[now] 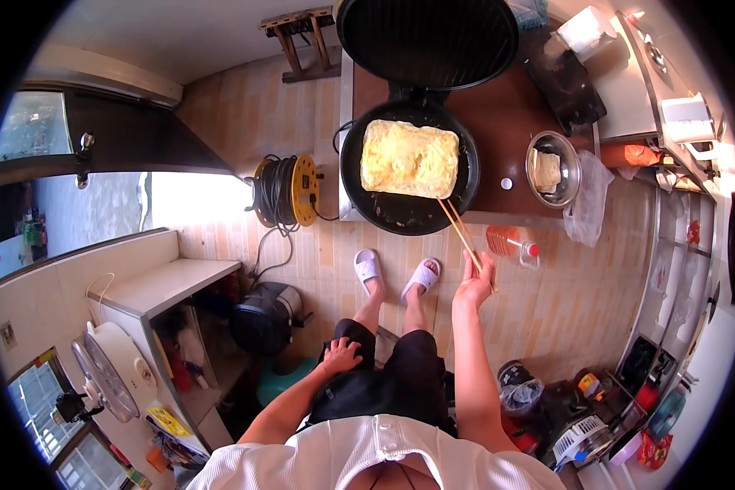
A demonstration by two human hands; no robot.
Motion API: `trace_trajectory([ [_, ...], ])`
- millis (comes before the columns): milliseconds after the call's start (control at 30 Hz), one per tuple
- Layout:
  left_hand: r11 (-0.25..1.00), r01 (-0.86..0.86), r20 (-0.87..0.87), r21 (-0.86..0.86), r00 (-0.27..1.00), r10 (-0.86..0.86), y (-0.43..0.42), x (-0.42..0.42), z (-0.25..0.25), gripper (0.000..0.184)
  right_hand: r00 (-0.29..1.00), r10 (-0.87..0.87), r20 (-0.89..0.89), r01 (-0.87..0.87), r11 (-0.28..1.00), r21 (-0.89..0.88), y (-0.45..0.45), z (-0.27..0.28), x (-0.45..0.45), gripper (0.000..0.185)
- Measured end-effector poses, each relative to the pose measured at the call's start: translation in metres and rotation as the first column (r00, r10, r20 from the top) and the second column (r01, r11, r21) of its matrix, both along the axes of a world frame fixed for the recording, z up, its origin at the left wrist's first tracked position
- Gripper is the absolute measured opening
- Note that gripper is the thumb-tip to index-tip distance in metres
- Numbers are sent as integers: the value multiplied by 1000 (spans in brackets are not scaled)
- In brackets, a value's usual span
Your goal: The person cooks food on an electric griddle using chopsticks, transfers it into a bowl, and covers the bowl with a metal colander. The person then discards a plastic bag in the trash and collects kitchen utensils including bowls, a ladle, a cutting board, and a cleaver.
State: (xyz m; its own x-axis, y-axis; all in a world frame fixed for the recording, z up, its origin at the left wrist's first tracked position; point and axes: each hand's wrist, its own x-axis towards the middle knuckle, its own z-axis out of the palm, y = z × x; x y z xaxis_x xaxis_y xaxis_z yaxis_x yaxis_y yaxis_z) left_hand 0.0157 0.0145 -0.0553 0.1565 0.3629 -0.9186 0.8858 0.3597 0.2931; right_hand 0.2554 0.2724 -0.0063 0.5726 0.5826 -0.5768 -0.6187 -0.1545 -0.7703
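A pale yellow, rectangular flatbread (pixel 408 159) lies in the round black electric griddle (pixel 400 214), whose ridged lid (pixel 429 41) is tipped up behind it. My right hand (pixel 475 282) is closed around a pair of wooden chopsticks (pixel 459 229). Their tips reach the flatbread's lower right edge; whether they grip it I cannot tell. My left hand (pixel 340 356) rests on my thigh with its fingers spread, holding nothing. Right of the griddle, a metal bowl (pixel 574 175) contains folded pale pieces (pixel 545 171) that look like similar flatbread.
The griddle stands on a brown table (pixel 498 208). A small white cap (pixel 506 184) and a clear plastic bag (pixel 588 204) are near the bowl. On the floor are a bottle of orange-red liquid (pixel 510 242) and a yellow cable reel (pixel 302 190). A fan (pixel 110 371) stands left.
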Motion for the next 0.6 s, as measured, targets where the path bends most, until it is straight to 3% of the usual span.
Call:
trace_trajectory([
  [133,1000,1,-1,-11,1000,-1,1,0,-1,52,944,-163,-287,176,984,20,26,-35,-14,26],
  [267,1000,8,-5,3,1000,-8,0,-1,0,51,898,-175,-403,222,972,72,60,-51,-31,27],
  [367,1000,0,-5,12,1000,0,-3,-3,1,51,997,-31,-70,47,969,243,68,-31,-40,27],
  [400,1000,-5,-3,15,1000,5,-2,-3,2,51,994,78,83,-98,952,290,66,-9,-45,22],
  [433,1000,-3,0,27,1000,3,-1,-3,1,51,920,166,356,-277,916,289,63,7,-51,18],
  [500,999,-2,6,44,1000,1,-2,-2,1,51,544,266,796,-585,800,132,54,35,-66,12],
  [567,1000,10,-2,27,1000,-10,1,-1,2,51,250,221,943,-742,669,40,48,46,-79,9],
  [600,1000,15,-6,19,1000,-15,3,0,2,51,205,196,959,-785,618,42,45,43,-85,10],
])
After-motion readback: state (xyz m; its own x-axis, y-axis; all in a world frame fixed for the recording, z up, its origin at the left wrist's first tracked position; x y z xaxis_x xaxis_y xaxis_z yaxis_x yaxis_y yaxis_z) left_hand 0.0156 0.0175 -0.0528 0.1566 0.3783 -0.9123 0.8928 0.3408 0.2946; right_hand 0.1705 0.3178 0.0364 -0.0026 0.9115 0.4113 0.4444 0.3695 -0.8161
